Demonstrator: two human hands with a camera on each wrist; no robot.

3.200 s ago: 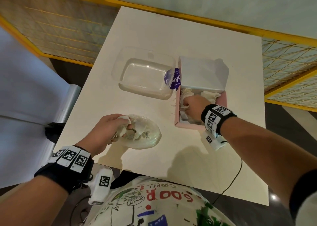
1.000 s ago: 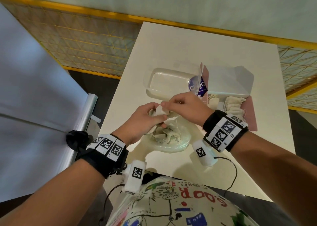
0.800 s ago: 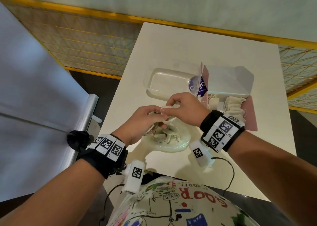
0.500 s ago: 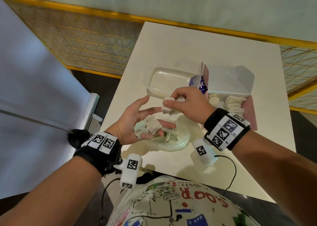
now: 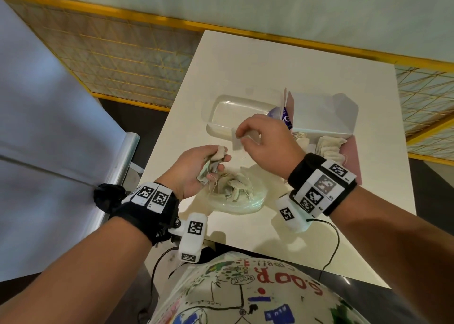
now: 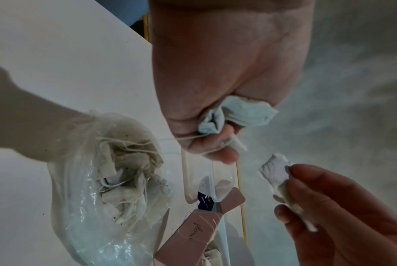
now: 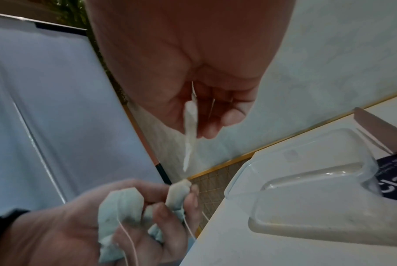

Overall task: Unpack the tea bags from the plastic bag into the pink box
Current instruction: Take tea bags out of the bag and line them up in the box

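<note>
Your right hand (image 5: 264, 143) pinches one tea bag (image 5: 237, 140) above the plastic bag (image 5: 235, 193); your left hand (image 5: 196, 173) clutches what looks like several more. Next, carry yours rightward to the pink box (image 5: 353, 161).

A clear, crumpled plastic bag (image 5: 235, 193) lies open on the white counter (image 5: 319, 82), at its near edge. Inside it sits a loose heap of pale, off-white tea bags (image 5: 233, 184) with tangled strings. A small bunch of tea bags (image 5: 213, 162) is held just above the bag's left side, strings trailing down. One flat tea bag (image 5: 237, 140) is pinched higher up, apart from the bunch. To the right stands the pink box (image 5: 353, 156), lid raised, with several tea bags (image 5: 329, 145) already lying inside.
</note>
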